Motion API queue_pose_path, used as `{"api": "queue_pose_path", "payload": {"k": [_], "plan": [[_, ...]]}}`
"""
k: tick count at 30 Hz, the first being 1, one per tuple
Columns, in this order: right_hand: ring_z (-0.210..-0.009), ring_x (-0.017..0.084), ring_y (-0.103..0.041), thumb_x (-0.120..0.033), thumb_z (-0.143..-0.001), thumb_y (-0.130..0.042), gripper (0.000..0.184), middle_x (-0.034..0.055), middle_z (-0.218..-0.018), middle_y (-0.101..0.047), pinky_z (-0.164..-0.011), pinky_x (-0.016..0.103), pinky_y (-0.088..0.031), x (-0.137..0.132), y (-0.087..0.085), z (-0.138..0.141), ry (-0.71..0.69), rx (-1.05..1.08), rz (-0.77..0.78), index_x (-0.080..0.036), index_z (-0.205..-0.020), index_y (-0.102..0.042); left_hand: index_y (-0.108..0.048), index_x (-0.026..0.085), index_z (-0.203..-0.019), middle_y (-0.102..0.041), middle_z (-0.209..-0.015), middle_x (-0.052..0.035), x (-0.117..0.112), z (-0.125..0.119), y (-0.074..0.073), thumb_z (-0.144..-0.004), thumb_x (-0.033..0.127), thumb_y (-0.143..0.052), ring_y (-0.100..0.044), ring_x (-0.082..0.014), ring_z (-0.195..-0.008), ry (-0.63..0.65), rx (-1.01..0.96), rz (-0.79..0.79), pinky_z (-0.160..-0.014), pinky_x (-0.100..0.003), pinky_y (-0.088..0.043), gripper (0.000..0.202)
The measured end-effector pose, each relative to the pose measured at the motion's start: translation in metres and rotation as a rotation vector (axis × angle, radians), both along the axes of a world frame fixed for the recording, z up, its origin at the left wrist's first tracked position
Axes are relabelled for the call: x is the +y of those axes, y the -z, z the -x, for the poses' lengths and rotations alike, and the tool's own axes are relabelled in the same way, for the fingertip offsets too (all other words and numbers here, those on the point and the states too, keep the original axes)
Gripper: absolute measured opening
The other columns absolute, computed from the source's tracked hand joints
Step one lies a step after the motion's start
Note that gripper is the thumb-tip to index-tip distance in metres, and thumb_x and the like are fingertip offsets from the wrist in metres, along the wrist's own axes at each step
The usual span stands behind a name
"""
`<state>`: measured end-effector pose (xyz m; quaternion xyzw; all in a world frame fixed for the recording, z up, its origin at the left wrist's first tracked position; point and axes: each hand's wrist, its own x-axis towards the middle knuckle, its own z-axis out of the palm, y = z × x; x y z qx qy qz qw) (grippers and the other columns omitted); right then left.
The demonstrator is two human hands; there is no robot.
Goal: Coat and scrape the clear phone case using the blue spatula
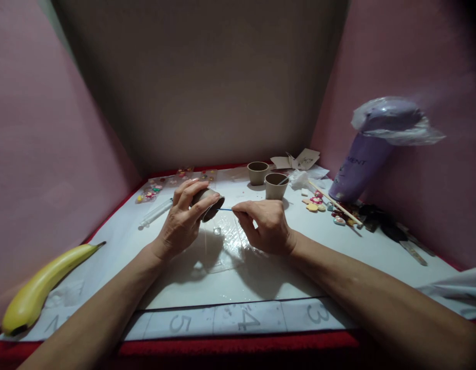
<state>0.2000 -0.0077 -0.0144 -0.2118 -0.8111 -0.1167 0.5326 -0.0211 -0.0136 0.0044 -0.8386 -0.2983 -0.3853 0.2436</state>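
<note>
My left hand [187, 216] grips a small grey-brown cup [213, 206], tilted on its side with its mouth toward the right. Pinched in the fingers of my right hand [266, 223] is a thin blue stick [224, 209], whose far end goes into the cup's mouth and is hidden there. Both hands are raised over a clear plastic sheet [226, 257] on the white work surface. A small ring-like clear thing [217, 231] shows on the sheet beneath the cup.
Two similar cups [258, 173] stand behind, one with a stick inside. Small charms [312, 207], a wooden stick [334, 205] and a purple tumbler [361, 164] are at the right. A syringe-like clear tube [155, 213], bagged charms [149, 192] and a yellow banana-shaped object [45, 282] lie left.
</note>
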Motion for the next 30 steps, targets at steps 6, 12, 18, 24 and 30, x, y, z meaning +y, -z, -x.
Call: {"api": "queue_pose_path", "payload": {"k": [6,12,18,24,30], "plan": [[-0.065,0.012,-0.067,-0.016,-0.095,-0.046,0.017,0.0031,-0.075,-0.073,-0.061,0.023,-0.046,0.0026,-0.0010,0.0009,0.047,-0.016,-0.014,-0.016,-0.094,-0.063,-0.042,0.037,-0.134,-0.048,-0.133,-0.0074,-0.0022,-0.0025,-0.0007,-0.082,0.001,-0.054,-0.039,-0.0282,-0.131,0.029,0.000,0.031,-0.106,-0.057,-0.039,0.065],[-0.059,0.011,-0.065,-0.017,-0.093,-0.049,0.016,0.0017,-0.069,-0.071,-0.059,0.024,-0.046,0.0005,0.0013,-0.0007,-0.019,-0.048,-0.018,-0.016,-0.085,-0.063,-0.044,0.031,-0.131,-0.051,-0.129,-0.0097,0.0002,-0.0028,0.0005,-0.081,0.005,-0.060,-0.046,-0.0281,-0.125,0.026,-0.074,0.065,-0.104,-0.055,-0.041,0.058],[-0.062,0.011,-0.065,-0.016,-0.093,-0.048,0.016,0.0019,-0.073,-0.073,-0.061,0.024,-0.047,0.0006,-0.0011,-0.0001,0.047,0.012,-0.033,-0.016,-0.092,-0.064,-0.046,0.028,-0.130,-0.052,-0.128,-0.0105,0.0016,-0.0015,0.0020,-0.080,0.004,-0.061,-0.048,-0.0270,-0.124,0.038,-0.105,0.076,-0.104,-0.053,-0.042,0.057],[-0.060,0.011,-0.064,-0.015,-0.094,-0.046,0.018,0.0016,-0.070,-0.072,-0.058,0.023,-0.043,0.0027,-0.0010,-0.0001,0.081,-0.074,-0.024,-0.016,-0.090,-0.064,-0.046,0.030,-0.130,-0.053,-0.128,-0.0093,-0.0004,-0.0031,0.0016,-0.080,0.002,-0.058,-0.048,-0.0272,-0.124,0.039,-0.075,0.084,-0.103,-0.054,-0.042,0.059],[-0.055,0.011,-0.061,-0.018,-0.094,-0.045,0.020,0.0007,-0.065,-0.069,-0.057,0.024,-0.042,-0.0004,-0.0016,-0.0010,0.032,-0.048,-0.017,-0.016,-0.084,-0.062,-0.045,0.031,-0.130,-0.051,-0.129,-0.0096,0.0006,-0.0010,0.0012,-0.079,0.001,-0.057,-0.046,-0.0278,-0.125,0.023,-0.045,0.067,-0.104,-0.056,-0.040,0.060]]}}
